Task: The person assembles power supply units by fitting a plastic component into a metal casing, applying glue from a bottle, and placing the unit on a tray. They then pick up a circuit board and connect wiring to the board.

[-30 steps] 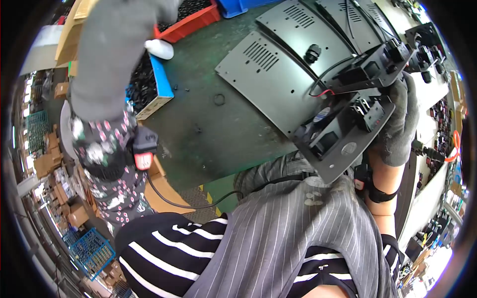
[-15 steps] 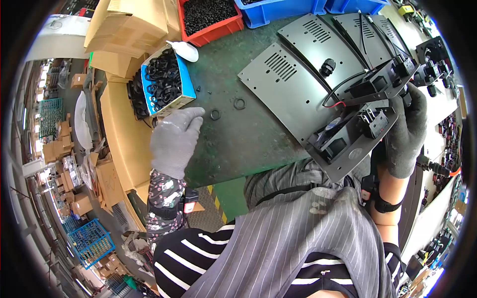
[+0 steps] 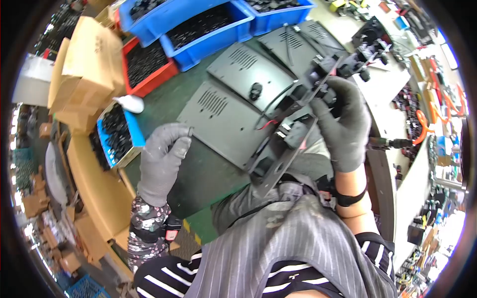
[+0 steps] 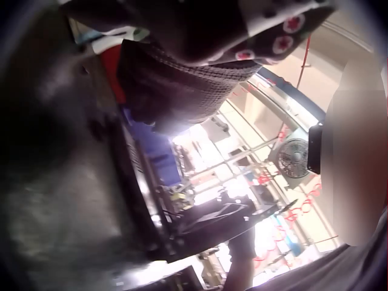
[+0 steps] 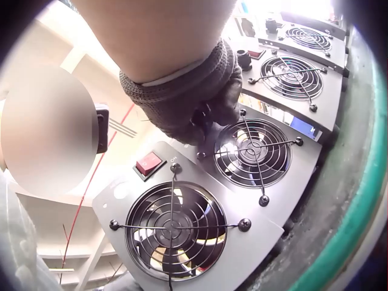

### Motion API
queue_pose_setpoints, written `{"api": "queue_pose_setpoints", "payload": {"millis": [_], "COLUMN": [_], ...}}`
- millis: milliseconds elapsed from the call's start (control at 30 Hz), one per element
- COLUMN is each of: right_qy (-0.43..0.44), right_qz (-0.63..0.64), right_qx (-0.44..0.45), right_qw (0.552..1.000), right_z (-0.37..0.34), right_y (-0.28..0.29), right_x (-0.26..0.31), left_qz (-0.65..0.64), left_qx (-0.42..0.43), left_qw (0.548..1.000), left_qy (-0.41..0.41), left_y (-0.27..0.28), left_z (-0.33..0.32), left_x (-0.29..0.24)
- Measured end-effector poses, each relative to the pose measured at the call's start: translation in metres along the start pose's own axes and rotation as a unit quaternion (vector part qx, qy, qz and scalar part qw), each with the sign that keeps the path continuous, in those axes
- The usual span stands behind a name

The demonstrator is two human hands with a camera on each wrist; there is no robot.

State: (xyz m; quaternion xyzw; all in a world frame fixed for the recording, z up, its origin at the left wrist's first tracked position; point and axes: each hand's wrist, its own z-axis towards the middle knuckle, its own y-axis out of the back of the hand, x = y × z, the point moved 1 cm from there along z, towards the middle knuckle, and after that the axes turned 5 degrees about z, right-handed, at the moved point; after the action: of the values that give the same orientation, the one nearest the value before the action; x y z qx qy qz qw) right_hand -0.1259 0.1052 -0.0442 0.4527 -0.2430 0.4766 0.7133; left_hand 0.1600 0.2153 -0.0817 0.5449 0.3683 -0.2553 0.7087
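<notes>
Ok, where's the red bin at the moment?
Head view, upper left, beyond the left hand: the red bin stands between the cardboard box on its left and a blue bin on its right.

Green table, slotted panels, bins, bottle perhaps

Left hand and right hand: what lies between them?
In the head view, going from the left hand: a strip of green table, a flat slotted panel, then an upright panel before the right hand.
</notes>
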Motion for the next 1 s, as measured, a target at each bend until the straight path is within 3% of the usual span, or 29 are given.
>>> {"api": "queue_pose_setpoints", "payload": {"millis": [67, 200, 267, 400, 467, 500, 533, 600, 700, 833, 900, 933, 1000], "right_qy": [0.0, 0.008, 0.01, -0.007, -0.018, -0.037, -0.056, -0.07, -0.174, -0.156, -0.13, -0.13, -0.046], "right_qz": [-0.018, -0.093, -0.122, -0.141, -0.138, -0.124, -0.109, -0.089, 0.081, 0.078, 0.015, 0.015, -0.064], "right_qx": [0.005, 0.029, 0.053, 0.091, 0.093, 0.101, 0.109, 0.112, 0.109, 0.09, 0.075, 0.074, 0.07], "right_qw": [1.0, 0.995, 0.991, 0.986, 0.986, 0.986, 0.986, 0.987, 0.975, 0.981, 0.989, 0.989, 0.994], "right_z": [-0.001, 0.001, 0.003, 0.004, 0.004, 0.004, 0.004, 0.004, 0.003, 0.001, 0.002, 0.003, 0.005], "right_y": [0.0, 0.006, 0.009, 0.012, 0.011, 0.01, 0.009, 0.006, 0.004, 0.0, 0.001, 0.003, 0.005], "right_x": [0.0, 0.01, 0.016, 0.018, 0.018, 0.017, 0.016, 0.01, -0.004, -0.001, 0.002, 0.002, 0.004], "left_qz": [-0.062, -0.134, -0.195, -0.265, -0.422, -0.431, -0.433, -0.341, -0.307, -0.29, -0.324, -0.324, -0.368], "left_qx": [0.016, 0.024, 0.137, 0.206, 0.269, 0.303, 0.303, 0.247, 0.26, 0.269, 0.336, 0.337, 0.359], "left_qw": [0.989, 0.972, 0.955, 0.929, 0.862, 0.848, 0.847, 0.884, 0.889, 0.894, 0.877, 0.877, 0.855], "left_qy": [-0.136, -0.193, -0.178, -0.157, -0.081, -0.064, -0.063, -0.203, -0.22, -0.212, -0.114, -0.114, -0.068], "left_y": [-0.018, -0.065, -0.086, -0.115, -0.121, -0.116, -0.117, -0.119, -0.116, -0.109, -0.109, -0.112, -0.118], "left_z": [0.034, 0.08, 0.093, 0.099, 0.097, 0.099, 0.101, 0.107, 0.112, 0.112, 0.112, 0.112, 0.111], "left_x": [-0.028, -0.069, -0.079, -0.083, -0.08, -0.081, -0.078, -0.074, -0.076, -0.081, -0.084, -0.084, -0.082]}}
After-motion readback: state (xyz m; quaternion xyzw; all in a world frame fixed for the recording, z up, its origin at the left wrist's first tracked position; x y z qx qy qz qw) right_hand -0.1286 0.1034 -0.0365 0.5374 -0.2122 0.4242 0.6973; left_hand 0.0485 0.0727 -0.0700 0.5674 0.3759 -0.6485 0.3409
